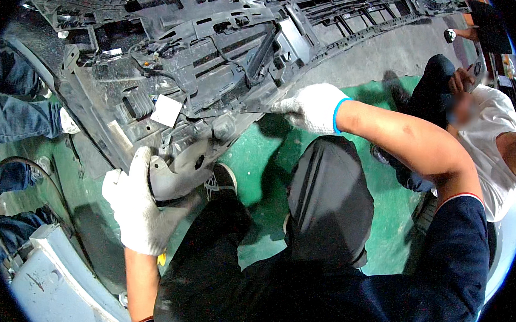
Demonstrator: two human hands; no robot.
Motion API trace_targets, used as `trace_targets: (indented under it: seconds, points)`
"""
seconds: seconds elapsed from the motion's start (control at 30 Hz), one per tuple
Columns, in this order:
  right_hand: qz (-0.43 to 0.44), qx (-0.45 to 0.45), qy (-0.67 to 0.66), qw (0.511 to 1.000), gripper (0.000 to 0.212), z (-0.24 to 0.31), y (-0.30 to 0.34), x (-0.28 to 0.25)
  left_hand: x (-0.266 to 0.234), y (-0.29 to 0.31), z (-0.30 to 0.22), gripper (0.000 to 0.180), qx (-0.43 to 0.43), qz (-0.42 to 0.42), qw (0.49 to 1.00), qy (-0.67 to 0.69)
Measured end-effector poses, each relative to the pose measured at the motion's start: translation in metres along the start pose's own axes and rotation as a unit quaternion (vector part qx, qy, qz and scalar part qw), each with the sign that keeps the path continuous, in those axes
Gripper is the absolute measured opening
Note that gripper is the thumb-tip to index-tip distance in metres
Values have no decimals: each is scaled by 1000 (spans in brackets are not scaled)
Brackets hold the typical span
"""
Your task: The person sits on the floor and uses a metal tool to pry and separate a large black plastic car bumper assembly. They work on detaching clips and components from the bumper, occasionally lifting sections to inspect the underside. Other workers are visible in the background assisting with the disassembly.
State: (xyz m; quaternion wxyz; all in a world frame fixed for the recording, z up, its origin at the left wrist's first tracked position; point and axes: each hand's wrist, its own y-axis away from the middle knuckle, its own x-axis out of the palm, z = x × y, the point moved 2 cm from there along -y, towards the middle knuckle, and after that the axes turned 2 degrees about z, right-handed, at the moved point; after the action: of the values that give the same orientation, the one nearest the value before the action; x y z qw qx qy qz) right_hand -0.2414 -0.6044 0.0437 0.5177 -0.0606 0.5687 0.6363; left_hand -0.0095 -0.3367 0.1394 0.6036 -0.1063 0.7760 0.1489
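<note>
Head view — left hand curled around the dark panel's lower-left end — right hand pinching its near edge

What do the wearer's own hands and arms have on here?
The left hand and right hand wear white knitted gloves; the right glove's cuff is edged bright blue. The dark navy sleeves are short, with reddish trim.

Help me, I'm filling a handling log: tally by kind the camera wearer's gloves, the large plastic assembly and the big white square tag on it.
Left white knitted glove, right white knitted glove: 2
Large dark plastic assembly: 1
Big white square tag: 1
Total: 4
</note>
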Motion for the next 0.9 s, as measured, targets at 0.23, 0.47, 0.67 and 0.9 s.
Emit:
trace_targets:
  seconds: [0.23,0.47,0.67,0.9]
  points:
    - [-49,-54,-166,983,47,-24,-10,45,12,-1,0,91,19,-99,995,-3]
    - [-80,-54,-255,962,47,-19,-19,66,19,3,5,84,7,-121,992,19]
    - [-62,1,-67,996,44,5,-1,42,22,11,8,78,-48,-96,993,42]
    - [-53,-44,-349,934,50,-27,-26,76,26,9,3,77,-26,-120,992,26]
